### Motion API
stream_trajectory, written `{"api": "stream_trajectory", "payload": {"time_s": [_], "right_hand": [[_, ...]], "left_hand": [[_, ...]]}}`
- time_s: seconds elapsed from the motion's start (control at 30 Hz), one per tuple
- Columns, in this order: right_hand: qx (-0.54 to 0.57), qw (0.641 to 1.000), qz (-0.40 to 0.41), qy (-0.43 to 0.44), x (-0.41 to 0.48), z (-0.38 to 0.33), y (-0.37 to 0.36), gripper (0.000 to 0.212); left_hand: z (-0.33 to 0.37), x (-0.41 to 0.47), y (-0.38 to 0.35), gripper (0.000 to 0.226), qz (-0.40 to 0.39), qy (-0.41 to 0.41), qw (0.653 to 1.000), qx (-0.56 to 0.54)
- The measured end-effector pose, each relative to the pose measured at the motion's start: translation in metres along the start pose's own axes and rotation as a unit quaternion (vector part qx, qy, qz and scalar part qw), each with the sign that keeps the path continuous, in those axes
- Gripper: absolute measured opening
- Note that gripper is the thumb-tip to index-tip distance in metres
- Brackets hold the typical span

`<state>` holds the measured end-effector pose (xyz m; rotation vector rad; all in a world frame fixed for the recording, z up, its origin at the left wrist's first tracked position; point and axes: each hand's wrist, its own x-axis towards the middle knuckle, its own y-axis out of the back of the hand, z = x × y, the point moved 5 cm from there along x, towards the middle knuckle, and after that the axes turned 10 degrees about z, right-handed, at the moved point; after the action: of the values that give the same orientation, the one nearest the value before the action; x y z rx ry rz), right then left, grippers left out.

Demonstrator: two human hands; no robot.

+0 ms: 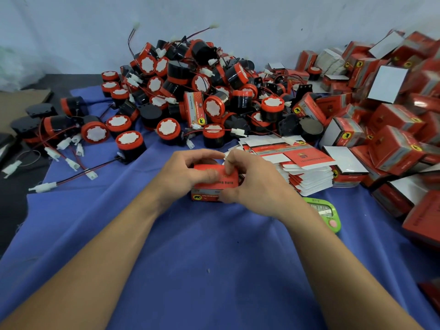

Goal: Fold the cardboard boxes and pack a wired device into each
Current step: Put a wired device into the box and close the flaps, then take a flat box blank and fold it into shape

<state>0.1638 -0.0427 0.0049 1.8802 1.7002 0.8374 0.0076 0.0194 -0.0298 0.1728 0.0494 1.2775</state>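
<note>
Both hands close around a small red cardboard box [231, 179] at the middle of the desk, which is draped in a blue cloth [202, 258]. The left hand [188, 170] grips the box from its left side, fingers curled over the far top edge and thumb pressed flat on the red top face. The right hand [253, 185] grips it from the right, fingertips pinching at the top far edge and thumb set against the near lower side. The box sits on the cloth, its printed near face turned toward the camera; what is inside it cannot be seen.

Along the far edge rises a heap of wired devices [190, 86], black drums with red caps and white centres, their red and black leads ending in white plugs. More of them lie scattered toward the far left corner [95, 132]. Just beside the right hand stands a stack of flat unfolded boxes [307, 172], white and red. Folded red boxes [392, 129] are piled all down the right edge. A green handheld gadget [326, 214] lies near the right forearm, partly hidden by it.
</note>
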Motion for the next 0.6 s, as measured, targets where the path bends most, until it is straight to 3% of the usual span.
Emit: {"api": "stream_trajectory", "payload": {"time_s": [0.07, 0.13, 0.17, 0.2, 0.23, 0.27, 0.3, 0.33, 0.37, 0.43, 0.47, 0.53, 0.6], "right_hand": [[0.051, 0.998, -0.013, -0.019, 0.0, 0.001, 0.01, 0.036], [0.209, 0.977, 0.002, -0.028, 0.001, 0.003, 0.031, 0.03], [0.338, 0.94, 0.04, -0.03, 0.004, 0.006, 0.048, 0.026], [0.48, 0.872, 0.086, -0.037, 0.006, 0.011, 0.067, 0.018], [0.614, 0.779, 0.117, -0.048, 0.008, 0.017, 0.081, 0.011], [0.7, 0.697, 0.144, -0.056, 0.01, 0.025, 0.09, 0.022], [0.725, 0.667, 0.163, -0.057, 0.013, 0.032, 0.095, 0.035], [0.693, 0.693, 0.191, -0.064, 0.016, 0.039, 0.097, 0.041], [0.608, 0.758, 0.226, -0.073, 0.017, 0.045, 0.096, 0.041], [0.331, 0.897, 0.283, -0.075, 0.018, 0.048, 0.089, 0.032], [0.175, 0.939, 0.287, -0.07, 0.018, 0.047, 0.083, 0.032], [-0.1, 0.97, 0.209, -0.069, 0.02, 0.047, 0.061, 0.05], [-0.277, 0.952, 0.107, -0.074, 0.019, 0.05, 0.039, 0.073]], "left_hand": [[0.001, 0.0, -0.001, 0.021, 0.052, 0.038, 0.993, -0.096], [0.001, 0.002, 0.001, 0.029, 0.102, 0.049, 0.985, -0.132], [0.001, 0.003, 0.001, 0.035, 0.115, 0.043, 0.986, -0.112], [0.001, 0.003, 0.0, 0.037, 0.117, 0.035, 0.989, -0.088], [0.001, 0.002, -0.002, 0.036, 0.115, 0.031, 0.991, -0.066], [0.0, 0.002, -0.004, 0.034, 0.115, 0.029, 0.992, -0.05], [-0.001, 0.002, -0.006, 0.032, 0.118, 0.026, 0.992, -0.039], [-0.002, 0.002, -0.008, 0.031, 0.123, 0.023, 0.992, -0.029], [-0.002, 0.003, -0.009, 0.03, 0.128, 0.02, 0.991, -0.02], [-0.003, 0.005, -0.01, 0.028, 0.138, 0.017, 0.99, -0.008], [-0.004, 0.006, -0.01, 0.027, 0.142, 0.016, 0.99, -0.001], [-0.007, 0.008, -0.009, 0.025, 0.15, 0.018, 0.988, 0.007], [-0.008, 0.009, -0.007, 0.023, 0.159, 0.018, 0.987, 0.008]]}}
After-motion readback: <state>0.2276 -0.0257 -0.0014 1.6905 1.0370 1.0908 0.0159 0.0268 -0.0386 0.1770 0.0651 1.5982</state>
